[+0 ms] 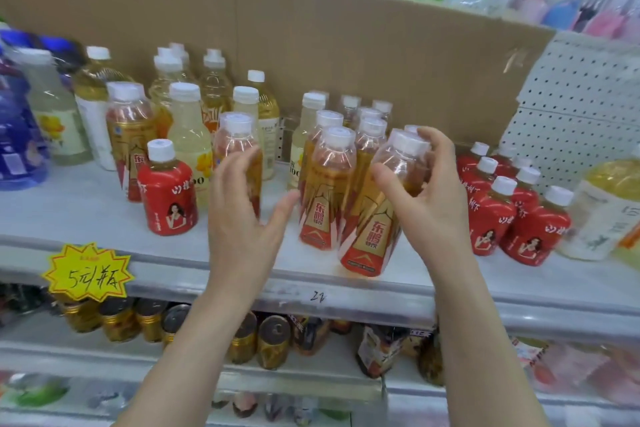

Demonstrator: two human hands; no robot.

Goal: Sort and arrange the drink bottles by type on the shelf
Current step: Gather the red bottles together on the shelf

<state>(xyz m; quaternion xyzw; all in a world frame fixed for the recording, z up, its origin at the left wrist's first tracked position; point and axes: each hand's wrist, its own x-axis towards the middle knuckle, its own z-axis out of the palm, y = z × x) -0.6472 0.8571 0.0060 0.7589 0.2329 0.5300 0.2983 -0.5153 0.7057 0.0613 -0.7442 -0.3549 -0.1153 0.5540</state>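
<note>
Backing: brown cardboard sheet (311, 28) stands behind the rows, limiting depth.
Shelf: pale grey metal shelf (86, 211); bare strip along the front edge, open gap left of the hands.
Gold group: gold-and-red labelled clear bottles (329, 191), clustered centre by type.
Red group: red-wrapped small bottles (512, 215), packed right, just beside.
Stray: one red bottle (168, 191) stands left, unsorted.
Right hand (426, 198): closed around a tilted gold bottle (377, 218), foot on the shelf near the edge.
Left hand (242, 211): open, fingers spread, touching another gold bottle (239, 156), not gripping.
</note>
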